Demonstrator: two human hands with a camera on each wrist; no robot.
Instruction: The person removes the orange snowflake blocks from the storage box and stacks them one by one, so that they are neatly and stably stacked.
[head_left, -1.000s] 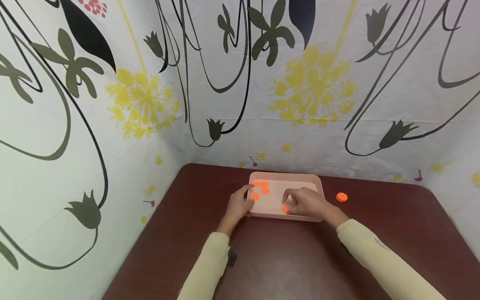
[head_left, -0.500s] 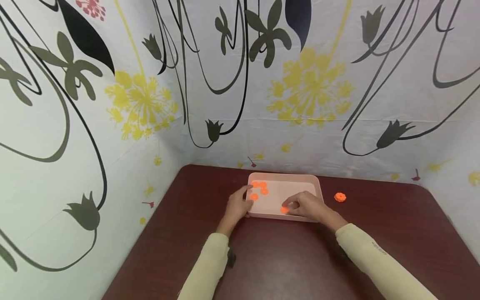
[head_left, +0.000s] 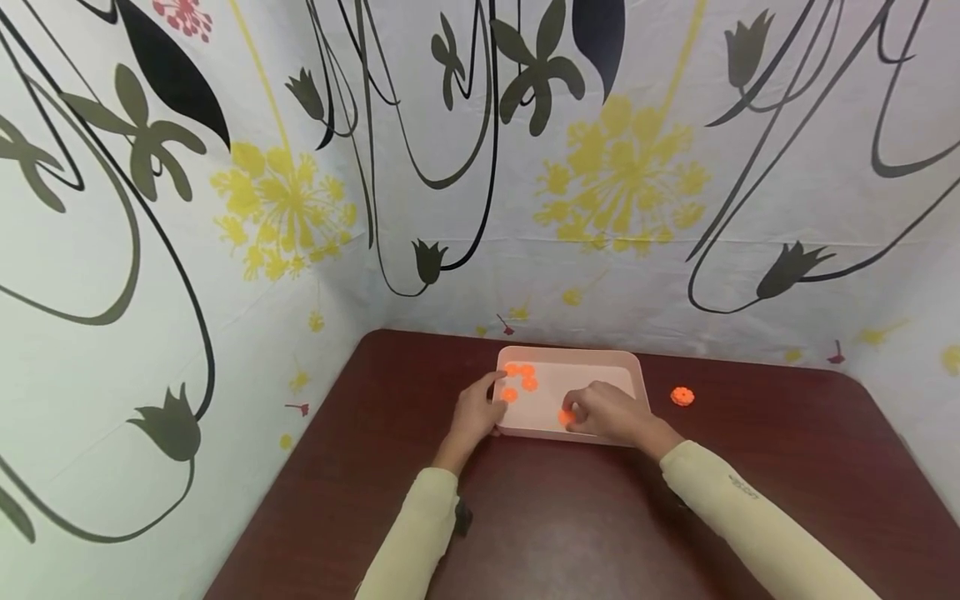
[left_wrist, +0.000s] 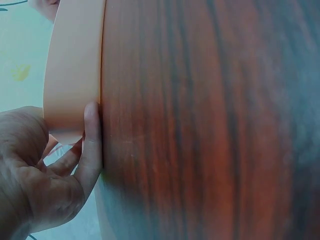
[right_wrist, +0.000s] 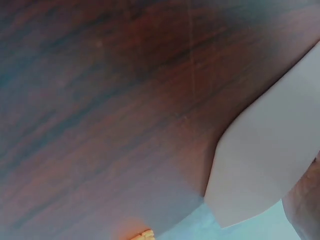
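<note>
A shallow pink tray (head_left: 551, 400) lies on the table. My left hand (head_left: 474, 410) grips its left end; in the left wrist view, fingers (left_wrist: 91, 145) wrap the tray's outer wall (left_wrist: 75, 70) from below. Over the tray's near side, my right hand (head_left: 609, 411) holds an orange flower-shaped disc (head_left: 566, 417) by its edge, fingertips partly covering it. Several similar discs (head_left: 529, 384) lie flat inside the tray at its left end. The right wrist view catches only a bit of my right hand (right_wrist: 305, 200) behind the tray wall (right_wrist: 265, 150).
To the right of the tray, an orange flower-shaped piece (head_left: 682, 396), looking like a small stack, sits on the dark red-brown table (head_left: 570, 517). Behind the table hangs a white cloth (head_left: 465, 208) with flower prints.
My right hand's fingers have come down and closed on the near orange disc, which has shifted slightly left. The left hand stays at the tray's left end.
</note>
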